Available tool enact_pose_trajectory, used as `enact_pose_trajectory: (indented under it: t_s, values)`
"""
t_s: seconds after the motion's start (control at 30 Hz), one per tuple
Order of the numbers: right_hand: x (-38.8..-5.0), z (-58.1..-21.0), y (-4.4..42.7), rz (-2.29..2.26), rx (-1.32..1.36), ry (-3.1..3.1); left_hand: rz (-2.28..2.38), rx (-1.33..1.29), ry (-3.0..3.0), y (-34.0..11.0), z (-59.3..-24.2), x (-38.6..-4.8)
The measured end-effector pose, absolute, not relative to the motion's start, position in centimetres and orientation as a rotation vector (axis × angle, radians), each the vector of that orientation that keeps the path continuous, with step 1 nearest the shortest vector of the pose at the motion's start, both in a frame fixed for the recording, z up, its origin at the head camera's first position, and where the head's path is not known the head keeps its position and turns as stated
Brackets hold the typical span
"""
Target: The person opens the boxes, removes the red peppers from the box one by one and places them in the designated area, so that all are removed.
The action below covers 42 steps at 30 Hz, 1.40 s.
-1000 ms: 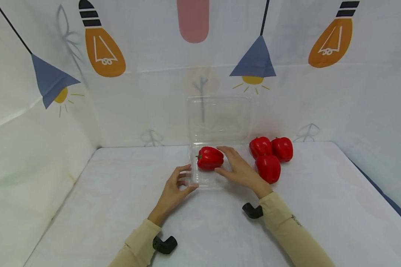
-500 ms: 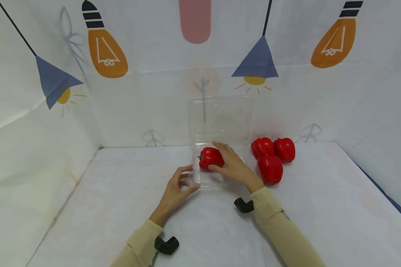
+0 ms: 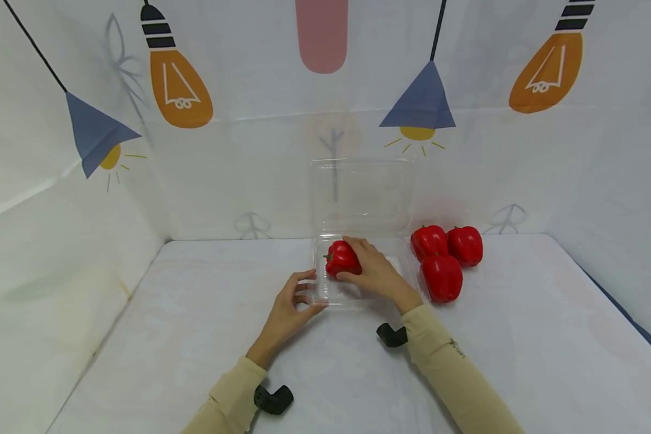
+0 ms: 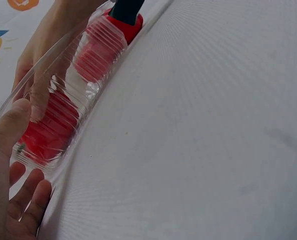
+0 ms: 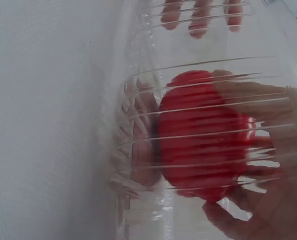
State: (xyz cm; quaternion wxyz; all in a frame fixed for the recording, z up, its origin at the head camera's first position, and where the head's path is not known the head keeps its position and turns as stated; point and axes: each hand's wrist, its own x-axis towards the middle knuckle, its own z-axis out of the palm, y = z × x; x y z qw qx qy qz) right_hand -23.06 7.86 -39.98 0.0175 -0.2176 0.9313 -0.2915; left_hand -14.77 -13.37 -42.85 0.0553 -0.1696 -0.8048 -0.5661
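A red bell pepper (image 3: pixel 342 259) with a green stem lies on its side in the left part of a clear plastic clamshell box (image 3: pixel 336 294). Around its right end, inside the box, my right hand (image 3: pixel 377 271) curls thumb and fingers and grips it. My left hand (image 3: pixel 284 308) holds the box's front left corner. The left wrist view shows the left thumb (image 4: pixel 13 122) at the rim and the other fingers by the end wall. Through the ribbed wall in the right wrist view, the pepper (image 5: pixel 203 135) appears with fingers around it.
Three more red bell peppers (image 3: pixel 441 277) stand grouped just right of the box. The box's raised lid (image 3: pixel 362 196) leans back near the printed backdrop (image 3: pixel 239 163). A white cloth (image 3: pixel 211 313) covers the table.
My right hand has moved left over the pepper and its fingers have closed around it. The left hand stays at the box corner. The head view has shifted slightly.
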Motion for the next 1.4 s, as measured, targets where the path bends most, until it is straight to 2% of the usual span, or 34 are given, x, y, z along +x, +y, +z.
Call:
enact_pose_trajectory:
  t_s: [1.4]
  values:
    - [-21.5,-38.4,8.5,-1.035,-0.646,3.012,-1.681,-0.525,-2.448,-13.3,-42.7,-14.6]
